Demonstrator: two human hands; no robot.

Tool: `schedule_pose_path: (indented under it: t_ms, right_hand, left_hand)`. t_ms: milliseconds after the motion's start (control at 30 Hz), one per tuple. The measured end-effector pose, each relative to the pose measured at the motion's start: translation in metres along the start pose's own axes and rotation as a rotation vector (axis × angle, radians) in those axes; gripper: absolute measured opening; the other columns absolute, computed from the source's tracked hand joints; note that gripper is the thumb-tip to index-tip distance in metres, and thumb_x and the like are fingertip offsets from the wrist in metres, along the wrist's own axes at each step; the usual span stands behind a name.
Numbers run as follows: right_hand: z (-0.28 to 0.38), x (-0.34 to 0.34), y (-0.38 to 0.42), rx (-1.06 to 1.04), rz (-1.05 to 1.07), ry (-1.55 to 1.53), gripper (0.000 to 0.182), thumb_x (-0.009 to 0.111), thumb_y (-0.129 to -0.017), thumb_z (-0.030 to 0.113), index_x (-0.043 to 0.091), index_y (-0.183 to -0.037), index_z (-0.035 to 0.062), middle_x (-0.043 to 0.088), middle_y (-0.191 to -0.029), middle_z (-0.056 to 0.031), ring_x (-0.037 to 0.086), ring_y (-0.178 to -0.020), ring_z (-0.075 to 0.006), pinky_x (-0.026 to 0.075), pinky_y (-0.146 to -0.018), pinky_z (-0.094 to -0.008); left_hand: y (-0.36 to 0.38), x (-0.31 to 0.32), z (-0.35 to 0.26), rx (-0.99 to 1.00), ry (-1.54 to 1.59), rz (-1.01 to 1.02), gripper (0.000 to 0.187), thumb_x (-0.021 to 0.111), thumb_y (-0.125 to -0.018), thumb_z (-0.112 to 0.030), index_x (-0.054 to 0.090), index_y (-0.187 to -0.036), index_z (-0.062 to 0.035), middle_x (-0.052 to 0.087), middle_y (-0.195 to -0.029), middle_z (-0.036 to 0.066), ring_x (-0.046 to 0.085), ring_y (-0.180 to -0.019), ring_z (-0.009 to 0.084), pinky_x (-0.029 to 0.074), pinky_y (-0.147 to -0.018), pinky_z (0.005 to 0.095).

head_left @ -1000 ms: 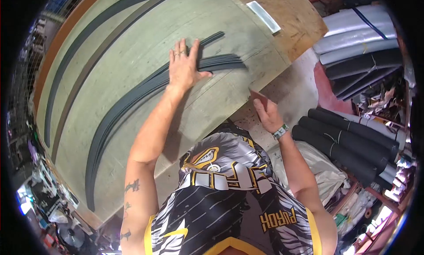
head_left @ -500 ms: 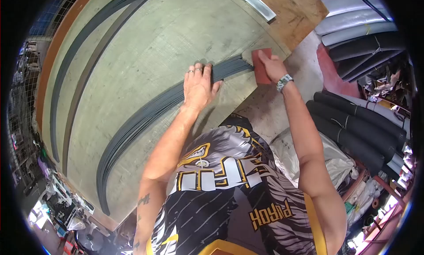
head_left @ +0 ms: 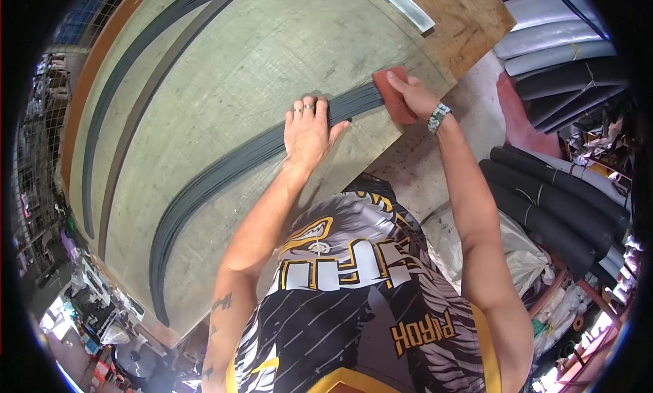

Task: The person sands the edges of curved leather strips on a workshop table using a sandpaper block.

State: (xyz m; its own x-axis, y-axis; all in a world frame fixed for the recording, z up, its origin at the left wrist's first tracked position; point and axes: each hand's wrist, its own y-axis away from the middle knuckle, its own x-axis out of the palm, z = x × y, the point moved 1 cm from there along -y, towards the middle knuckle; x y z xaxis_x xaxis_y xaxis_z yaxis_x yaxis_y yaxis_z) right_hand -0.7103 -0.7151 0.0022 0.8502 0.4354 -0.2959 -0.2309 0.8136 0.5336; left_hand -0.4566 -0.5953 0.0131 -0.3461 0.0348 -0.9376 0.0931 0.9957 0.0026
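Note:
A curved bundle of thin dark grey strips [head_left: 221, 176] lies across the pale green tabletop [head_left: 224, 80]. My left hand [head_left: 307, 131] rests flat over the bundle, fingers slightly apart, with a ring showing. In my right hand [head_left: 416, 99] is a flat red block [head_left: 394, 93], gripped with the thumb on top. The block's left face touches the right end of the strips, and the fingers under it are partly hidden.
Two more curved dark strips, one grey [head_left: 102, 131] and one brownish [head_left: 139, 100], lie at the table's left. A clear strip [head_left: 405, 6] sits near the brown board [head_left: 469, 25]. Dark rolls [head_left: 544, 202] and silvery rolls [head_left: 551, 36] are stacked at right.
My right hand has moved slightly left with the red block, which now meets the strips' ends. The strip ends look more even. My left hand stays on the bundle.

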Motion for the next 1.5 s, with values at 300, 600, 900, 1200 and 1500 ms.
schedule_pose_path:
  t_ms: [300,600,900,1200,1500]
  right_hand:
    - [0.014,0.021,0.018,-0.14,-0.039,-0.002,0.079,0.051,-0.1,0.074,0.074,-0.107,-0.0016,0.069,-0.092,-0.0099,0.061,-0.09,-0.0188,0.048,-0.086,-0.034]
    - [-0.012,0.038,0.0,-0.384,-0.358,0.373,0.066,0.047,-0.107,0.06,0.066,-0.127,-0.0008,0.068,-0.119,-0.0241,0.063,-0.118,-0.033,0.049,-0.1,-0.0442]
    - [0.034,0.292,0.092,-0.923,-0.418,0.938,0.055,0.07,-0.089,0.026,0.061,-0.14,0.005,0.061,-0.145,-0.0115,0.05,-0.14,-0.0355,0.038,-0.113,-0.0582]
    - [0.008,0.14,0.019,-0.279,-0.849,0.912,0.049,0.046,-0.109,0.033,0.049,-0.152,0.0093,0.046,-0.16,-0.0112,0.043,-0.147,-0.0312,0.037,-0.117,-0.0575]
    - [0.023,0.286,0.085,-0.569,-0.704,0.981,0.052,0.057,-0.1,0.026,0.053,-0.148,0.0061,0.053,-0.153,-0.0144,0.042,-0.149,-0.0347,0.032,-0.12,-0.0613]
  left_hand:
    - [0.014,0.004,0.013,0.041,-0.13,-0.126,0.081,0.061,-0.096,-0.066,0.051,-0.152,-0.0081,0.045,-0.161,0.02,0.037,-0.152,0.0401,0.027,-0.125,0.0564]
    - [0.123,-0.055,0.148,-0.12,-0.211,-0.067,0.094,0.068,-0.085,-0.072,0.053,-0.148,-0.0037,0.045,-0.16,0.023,0.037,-0.152,0.0409,0.031,-0.124,0.0546]
    - [0.147,-0.046,0.161,-0.048,-0.207,-0.072,0.075,0.068,-0.091,-0.064,0.059,-0.126,0.0022,0.045,-0.161,0.019,0.039,-0.152,0.0364,0.038,-0.12,0.0506]
    - [0.15,-0.049,0.162,-0.054,-0.164,-0.082,0.059,0.053,-0.105,-0.052,0.058,-0.137,-0.0026,0.044,-0.163,0.015,0.035,-0.155,0.0333,0.03,-0.125,0.051]
    - [0.153,-0.051,0.161,-0.027,-0.175,-0.059,0.06,0.053,-0.104,-0.049,0.057,-0.144,-0.0039,0.044,-0.163,0.015,0.035,-0.155,0.0337,0.03,-0.125,0.0513]
